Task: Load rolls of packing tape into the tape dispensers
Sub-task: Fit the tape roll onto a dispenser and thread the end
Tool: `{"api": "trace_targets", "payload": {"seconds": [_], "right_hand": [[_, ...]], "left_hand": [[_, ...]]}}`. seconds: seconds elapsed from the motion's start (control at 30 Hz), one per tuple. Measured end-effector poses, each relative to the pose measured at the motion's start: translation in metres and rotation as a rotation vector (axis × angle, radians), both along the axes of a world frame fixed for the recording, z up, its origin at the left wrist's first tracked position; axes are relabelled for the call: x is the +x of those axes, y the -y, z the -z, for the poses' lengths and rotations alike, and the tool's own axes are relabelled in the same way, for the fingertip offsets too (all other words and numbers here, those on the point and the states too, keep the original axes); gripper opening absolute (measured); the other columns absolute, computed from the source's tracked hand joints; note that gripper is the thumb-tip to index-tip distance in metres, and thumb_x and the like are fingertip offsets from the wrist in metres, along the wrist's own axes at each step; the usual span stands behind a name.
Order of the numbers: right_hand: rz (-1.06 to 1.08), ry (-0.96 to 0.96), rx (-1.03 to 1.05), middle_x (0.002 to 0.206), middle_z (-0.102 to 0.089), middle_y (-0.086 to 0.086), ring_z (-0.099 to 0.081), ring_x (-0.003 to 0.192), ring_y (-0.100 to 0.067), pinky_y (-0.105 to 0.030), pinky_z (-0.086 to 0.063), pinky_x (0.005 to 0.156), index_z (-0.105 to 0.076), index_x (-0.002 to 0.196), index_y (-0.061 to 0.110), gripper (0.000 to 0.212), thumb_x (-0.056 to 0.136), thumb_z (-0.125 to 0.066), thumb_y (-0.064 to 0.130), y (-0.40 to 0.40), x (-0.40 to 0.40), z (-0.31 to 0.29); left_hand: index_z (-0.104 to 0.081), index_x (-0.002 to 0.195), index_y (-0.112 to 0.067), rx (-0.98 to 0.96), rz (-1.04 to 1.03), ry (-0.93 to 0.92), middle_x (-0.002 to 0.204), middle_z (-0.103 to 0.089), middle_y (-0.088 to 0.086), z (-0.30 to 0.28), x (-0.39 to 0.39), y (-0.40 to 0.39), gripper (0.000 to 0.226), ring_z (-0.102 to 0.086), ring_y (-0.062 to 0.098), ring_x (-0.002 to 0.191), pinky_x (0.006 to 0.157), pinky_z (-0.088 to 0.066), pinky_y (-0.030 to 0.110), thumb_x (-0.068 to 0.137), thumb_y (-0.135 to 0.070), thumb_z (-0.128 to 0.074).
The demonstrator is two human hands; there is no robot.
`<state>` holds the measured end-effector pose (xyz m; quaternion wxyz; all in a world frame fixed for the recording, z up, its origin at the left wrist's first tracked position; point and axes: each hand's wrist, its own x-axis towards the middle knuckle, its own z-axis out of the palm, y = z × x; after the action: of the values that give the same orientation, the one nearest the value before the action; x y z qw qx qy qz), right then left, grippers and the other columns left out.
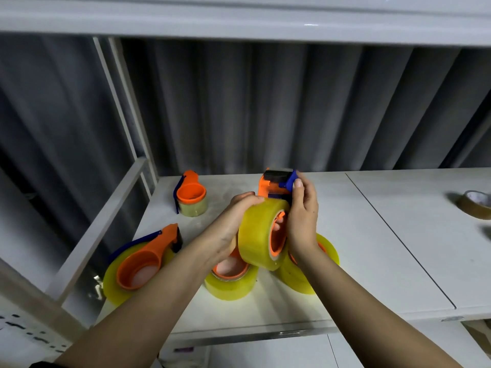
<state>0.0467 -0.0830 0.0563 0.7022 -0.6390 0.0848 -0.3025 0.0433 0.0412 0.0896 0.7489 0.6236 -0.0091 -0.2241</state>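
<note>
**Both hands on one roll and its dispenser, centre frame**

The left hand (233,221) curls over a yellow tape roll (259,235), held on edge above the white table (372,235). The right hand (301,221) grasps the orange dispenser (276,183), whose hub sits inside that roll. Below lie two more yellow rolls (231,284), partly hidden. At lower left rests a loaded dispenser (140,261); another (190,195) stands further back. A brown roll (475,204) sits at right edge.

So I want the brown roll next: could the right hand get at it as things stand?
Probably not yet. The right hand grips the orange dispenser carrying the yellow roll. The brown roll lies far right on the table, nothing blocking it.
</note>
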Motion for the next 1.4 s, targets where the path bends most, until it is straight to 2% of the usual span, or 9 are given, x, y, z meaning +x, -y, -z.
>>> {"api": "trace_targets", "payload": {"seconds": [0.17, 0.3, 0.43, 0.6, 0.7, 0.83, 1.07, 1.3, 1.4], "right_hand": [[-0.095, -0.144, 0.066, 0.120, -0.060, 0.002, -0.060, 0.106, -0.014, -0.029, -0.048, 0.091, -0.048, 0.120, 0.022, 0.023, 0.103, -0.038, 0.034, 0.010, 0.012, -0.004], [-0.137, -0.195, -0.094, 0.108, -0.062, -0.001, -0.062, 0.098, -0.018, -0.026, -0.045, 0.080, -0.053, 0.112, 0.014, 0.021, 0.100, -0.045, 0.029, 0.016, -0.002, -0.016], [-0.523, -0.388, -0.166, 0.106, -0.067, 0.005, -0.065, 0.100, -0.012, -0.027, -0.048, 0.086, -0.057, 0.119, 0.018, 0.031, 0.099, -0.045, 0.039, 0.014, -0.011, -0.021], [-0.520, -0.302, -0.224, 0.110, -0.064, 0.003, -0.060, 0.104, -0.012, -0.023, -0.048, 0.084, -0.051, 0.130, 0.017, 0.034, 0.097, -0.054, 0.026, 0.011, 0.002, -0.019], [-0.523, -0.280, -0.080, 0.103, -0.065, 0.001, -0.062, 0.098, -0.011, -0.021, -0.050, 0.075, -0.053, 0.127, 0.012, 0.033, 0.096, -0.056, 0.022, 0.007, 0.013, -0.018], [-0.542, -0.314, 0.202, 0.095, -0.064, -0.001, -0.061, 0.085, -0.011, -0.019, -0.050, 0.071, -0.059, 0.111, 0.011, 0.019, 0.096, -0.056, 0.022, 0.010, 0.031, -0.021], [-0.583, -0.324, 0.406, 0.090, -0.053, -0.007, -0.053, 0.085, -0.014, -0.017, -0.053, 0.069, -0.060, 0.101, 0.011, 0.013, 0.097, -0.054, 0.022, 0.023, 0.055, -0.008], [-0.586, -0.705, -0.103, 0.108, -0.062, -0.006, -0.064, 0.093, -0.024, -0.032, -0.053, 0.077, -0.057, 0.106, 0.016, 0.030, 0.098, -0.044, 0.042, 0.046, 0.069, -0.024], [-0.522, -0.770, -0.234, 0.117, -0.057, -0.007, -0.064, 0.092, -0.024, -0.031, -0.052, 0.073, -0.049, 0.119, 0.016, 0.045, 0.093, -0.047, 0.054, 0.057, 0.083, -0.028]], "left_hand": [[-0.024, 0.143, -0.027, 0.087, 0.019, 0.140, 0.105, -0.070, 0.016, -0.008, 0.002, -0.002, 0.078, -0.066, 0.036, 0.100, 0.096, -0.049, 0.050, 0.080, -0.013, -0.067], [-0.021, 0.144, -0.018, 0.228, -0.044, 0.265, 0.094, -0.066, 0.008, -0.019, 0.020, -0.003, 0.067, -0.063, 0.017, 0.078, 0.065, -0.052, 0.024, 0.090, -0.004, -0.058], [-0.023, 0.142, -0.019, 0.401, -0.094, 0.353, 0.120, -0.060, 0.013, -0.034, 0.042, -0.004, 0.065, -0.058, 0.027, 0.109, 0.096, -0.048, 0.041, 0.088, -0.014, -0.060], [-0.029, 0.137, -0.016, 0.438, -0.111, 0.361, 0.114, -0.057, 0.009, -0.046, 0.057, 0.003, 0.056, -0.058, 0.027, 0.107, 0.093, -0.049, 0.039, 0.090, -0.017, -0.058], [-0.027, 0.140, -0.012, 0.489, -0.066, 0.374, 0.098, -0.052, 0.000, -0.051, 0.064, 0.008, 0.055, -0.053, 0.020, 0.098, 0.073, -0.044, 0.028, 0.093, -0.024, -0.054], [-0.022, 0.146, -0.013, 0.492, -0.061, 0.375, 0.123, -0.043, 0.000, -0.045, 0.070, 0.005, 0.062, -0.046, 0.016, 0.118, 0.085, -0.033, 0.023, 0.096, -0.033, -0.052], [-0.057, 0.120, -0.003, 0.723, 0.046, 0.548, 0.114, -0.065, 0.014, -0.008, 0.074, -0.004, 0.041, -0.062, 0.026, 0.105, 0.092, -0.051, 0.044, 0.086, -0.024, -0.068], [-0.054, 0.122, -0.019, 1.235, 0.144, 0.859, 0.112, -0.063, 0.002, 0.005, 0.095, 0.015, 0.036, -0.060, 0.024, 0.099, 0.073, -0.044, 0.032, 0.090, -0.036, -0.058], [-0.052, 0.130, -0.023, 1.423, 0.201, 0.948, 0.121, -0.063, 0.003, 0.010, 0.099, 0.027, 0.041, -0.059, 0.027, 0.107, 0.082, -0.044, 0.033, 0.091, -0.038, -0.054]]}}
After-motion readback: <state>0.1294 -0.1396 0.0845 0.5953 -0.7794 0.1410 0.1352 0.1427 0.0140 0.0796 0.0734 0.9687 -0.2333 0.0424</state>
